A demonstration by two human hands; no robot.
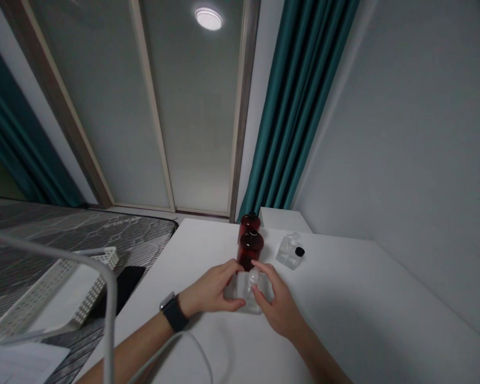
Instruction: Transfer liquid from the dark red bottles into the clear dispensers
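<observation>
A clear, square-bodied bottle (248, 305) stands on the white table between my two hands. My left hand (220, 288) grips its left side, fingers behind and thumb in front. The thumb and index finger of my right hand (278, 301) close around the pale round top (254, 275) of the same bottle; whether this is a cap or the bare neck I cannot tell. Just behind stands a dark red-brown bottle (250, 248), partly hidden by my fingers. Another red-brown bottle (248, 221) is behind that one.
Back right on the white table (344, 309) is a second clear bottle (288, 256) with a black cap (300, 251) at its side. A white box (284, 220) is at the far edge. A grey tube (111, 320) and a white perforated basket (40, 298) are on the left.
</observation>
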